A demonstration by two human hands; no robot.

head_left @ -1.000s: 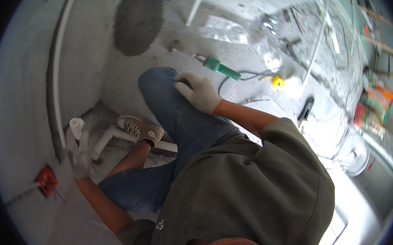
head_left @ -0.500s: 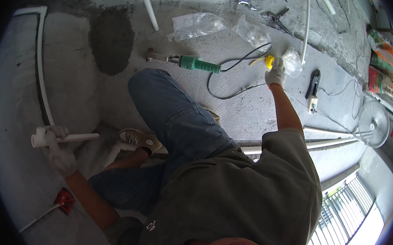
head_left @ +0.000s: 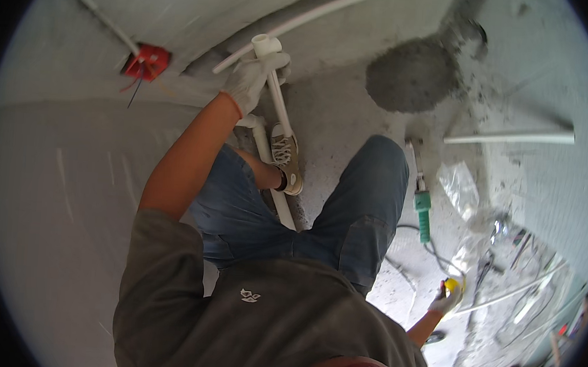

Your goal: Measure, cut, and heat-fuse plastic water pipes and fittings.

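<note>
My left hand (head_left: 248, 83), in a white work glove, is closed around a short white plastic pipe (head_left: 279, 107) just below the tee fitting (head_left: 266, 44) on its end. The pipe slants down toward my shoe, beside the wall. Off to the right, my gloved right hand (head_left: 444, 304) is closed on a yellow tape measure (head_left: 451, 285). Its fingers are small and partly hidden behind the tape measure. Nearest to that hand lies a pipe welding iron (head_left: 422, 213) with a green handle, its dark cord looping toward the tape measure.
A white pipe (head_left: 333, 7) runs along the wall ahead. Beside it, a red wall box (head_left: 147, 62) has loose wires sticking out. Another white pipe (head_left: 277, 199) lies by my foot. Plastic bags (head_left: 458, 188) and a loose pipe (head_left: 515, 137) rest on the floor at right.
My view has turned left toward the wall, so the scene has swung round. The left hand still holds the pipe with the tee; the right hand is still at the tape measure.
</note>
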